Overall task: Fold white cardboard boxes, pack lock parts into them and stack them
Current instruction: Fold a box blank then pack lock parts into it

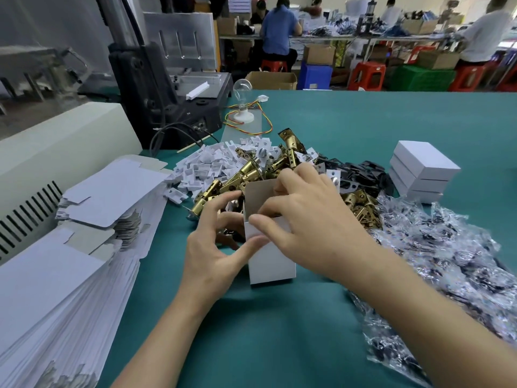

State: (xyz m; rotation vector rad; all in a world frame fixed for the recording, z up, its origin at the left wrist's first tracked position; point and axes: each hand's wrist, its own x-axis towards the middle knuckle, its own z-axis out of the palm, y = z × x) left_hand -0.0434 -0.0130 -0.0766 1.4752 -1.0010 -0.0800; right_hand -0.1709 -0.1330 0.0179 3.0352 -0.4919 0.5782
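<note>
As hands (212, 247) (310, 219) hold one box (272, 264), three stacked boxes (422, 169)

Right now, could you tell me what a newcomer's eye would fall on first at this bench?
Probably the open white box standing at the centre of the green table, gripped by the left hand and right hand. Just behind it lies a shiny heap of brass lock parts; a sloping stack of flat box blanks fills the left side, and three closed boxes are stacked at the right.
</note>
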